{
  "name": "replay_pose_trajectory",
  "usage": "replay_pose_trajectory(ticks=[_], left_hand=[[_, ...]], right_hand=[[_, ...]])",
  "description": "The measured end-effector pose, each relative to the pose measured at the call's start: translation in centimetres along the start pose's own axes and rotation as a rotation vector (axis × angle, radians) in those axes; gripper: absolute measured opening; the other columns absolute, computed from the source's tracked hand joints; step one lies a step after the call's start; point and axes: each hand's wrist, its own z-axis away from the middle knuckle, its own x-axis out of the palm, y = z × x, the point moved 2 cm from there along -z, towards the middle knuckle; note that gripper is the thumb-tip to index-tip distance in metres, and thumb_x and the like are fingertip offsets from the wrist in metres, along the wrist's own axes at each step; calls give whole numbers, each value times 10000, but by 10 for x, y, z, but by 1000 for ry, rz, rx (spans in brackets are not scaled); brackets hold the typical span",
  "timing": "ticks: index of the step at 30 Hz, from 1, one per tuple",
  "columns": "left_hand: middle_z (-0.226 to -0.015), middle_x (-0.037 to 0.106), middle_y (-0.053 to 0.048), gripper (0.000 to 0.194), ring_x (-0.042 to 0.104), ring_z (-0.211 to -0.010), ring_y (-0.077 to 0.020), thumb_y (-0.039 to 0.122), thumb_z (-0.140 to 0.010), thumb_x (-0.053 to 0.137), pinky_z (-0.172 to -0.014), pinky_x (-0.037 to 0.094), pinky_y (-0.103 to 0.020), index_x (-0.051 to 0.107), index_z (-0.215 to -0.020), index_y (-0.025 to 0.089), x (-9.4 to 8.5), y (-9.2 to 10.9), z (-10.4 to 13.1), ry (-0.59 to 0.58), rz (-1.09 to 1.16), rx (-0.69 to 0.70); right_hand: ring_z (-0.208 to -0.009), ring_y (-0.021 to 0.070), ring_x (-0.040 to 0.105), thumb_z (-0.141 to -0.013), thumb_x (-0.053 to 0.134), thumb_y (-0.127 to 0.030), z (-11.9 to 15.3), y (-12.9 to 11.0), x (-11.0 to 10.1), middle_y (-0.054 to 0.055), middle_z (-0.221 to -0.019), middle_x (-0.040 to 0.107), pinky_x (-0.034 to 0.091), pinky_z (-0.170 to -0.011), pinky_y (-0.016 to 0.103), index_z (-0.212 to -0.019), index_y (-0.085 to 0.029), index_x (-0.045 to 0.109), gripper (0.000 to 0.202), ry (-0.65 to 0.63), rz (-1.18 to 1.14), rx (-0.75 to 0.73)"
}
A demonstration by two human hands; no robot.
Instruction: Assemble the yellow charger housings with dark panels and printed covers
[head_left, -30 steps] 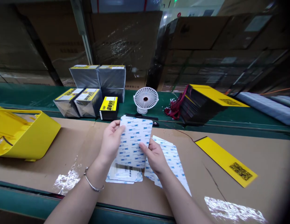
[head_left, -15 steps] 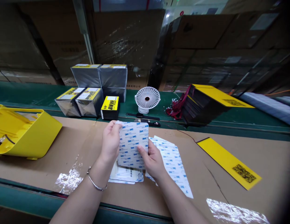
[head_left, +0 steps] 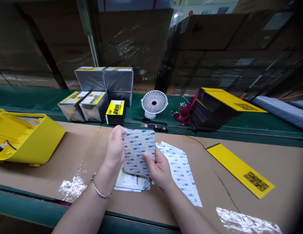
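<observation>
Held up between both hands is a white adhesive sheet (head_left: 138, 149) printed with blue 3M marks, its face tilted toward me. My left hand (head_left: 116, 144) pinches its upper left corner, thumb and fingers closed. At the lower right edge, my right hand (head_left: 161, 165) grips it with the thumb on the front and fingers behind. Below it lies a pile of smaller white labels (head_left: 128, 186), partly covered by the sheet. To the right, a fanned stack of 3M-printed sheets (head_left: 184, 175) rests on the cardboard, partly behind my right hand.
A yellow plastic housing (head_left: 47, 139) sits at left. At right lies a yellow panel with a QR code (head_left: 229, 162). Behind stand a white fan (head_left: 151, 113), wrapped black-and-yellow stacks (head_left: 92, 105), a stack of yellow-topped panels (head_left: 219, 94) with red wires (head_left: 187, 113), and a dark watch (head_left: 146, 120).
The sheet's top edge has dipped slightly and bends a little at the held left corner. Both hands keep their hold, nearly in place.
</observation>
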Motion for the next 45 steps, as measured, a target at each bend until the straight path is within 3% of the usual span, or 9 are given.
replay_pose_trajectory(ticks=[7, 12, 17, 23, 27, 32, 37, 40, 45], left_hand=[[-548, 370, 47, 146, 355, -532, -70, 120, -526, 470, -502, 302, -166, 329, -532, 160, -4, -3, -1, 6, 10, -44], [-628, 492, 23, 189, 447, -574, -94, 90, -481, 459, -505, 337, -183, 490, -656, 157, -6, -11, 3, -115, -72, -255], [-652, 546, -1, 279, 486, -576, -106, 62, -503, 535, -508, 352, -192, 553, -769, 143, 4, -12, 21, -319, -127, -406], [-754, 619, -54, 323, 554, -613, -133, 233, -620, 681, -581, 438, -233, 540, -893, 130, -3, -22, 11, -363, -84, -427], [-722, 612, -22, 269, 559, -601, -124, 223, -639, 652, -569, 434, -220, 514, -859, 151, -36, -42, -19, -145, -162, -342], [-676, 593, -6, 178, 543, -549, -122, 173, -681, 598, -541, 429, -237, 498, -826, 147, -66, -60, -40, -27, -278, -364], [-708, 604, -15, 135, 566, -589, -130, 116, -721, 568, -566, 441, -249, 518, -845, 136, -68, -71, -39, -56, -383, -358], [-738, 619, -29, 134, 579, -617, -137, 124, -717, 571, -586, 447, -253, 522, -840, 140, -68, -71, -37, -72, -411, -349], [-719, 616, -25, 133, 569, -597, -140, 173, -699, 586, -563, 434, -238, 512, -809, 163, -67, -63, -35, -71, -411, -330]], right_hand=[[-979, 234, 617, -874, 491, -333, -2, 2, 1, 74, -1099, 634, 524, -812, 369, -1162, -234, 513, 305, -15, 50, -2], [-1190, 252, 463, -818, 580, -258, -6, -8, -8, 122, -1342, 413, 437, -951, 461, -1420, -268, 127, 754, 232, 361, -282], [-1301, 283, 300, -781, 607, -161, -8, -20, -16, 57, -1362, 395, 294, -1051, 516, -1115, -281, 547, 359, 196, 778, -580], [-1158, 246, 466, -789, 524, -82, -6, -17, -19, 66, -1124, 589, 341, -1001, 505, -857, -211, 511, 147, 170, 523, -599], [-927, 185, 584, -832, 488, -131, -11, -20, -38, 37, -910, 623, 358, -975, 480, -881, -212, 480, 95, 369, 58, -505], [-631, 116, 512, -780, 563, -232, -27, -13, -95, -37, -621, 498, 449, -768, 333, -836, -203, 523, 74, 642, -412, -355], [-523, 94, 408, -699, 660, -299, -34, 0, -121, -56, -551, 433, 406, -567, 245, -835, -194, 590, 186, 693, -162, -103], [-650, 141, 516, -714, 655, -403, -32, -5, -104, 28, -745, 580, 411, -535, 245, -892, -181, 630, 285, 502, 166, 178], [-894, 237, 593, -761, 558, -560, -28, -4, -83, 105, -994, 638, 488, -602, 285, -1098, -193, 606, 500, 110, 226, 409]])
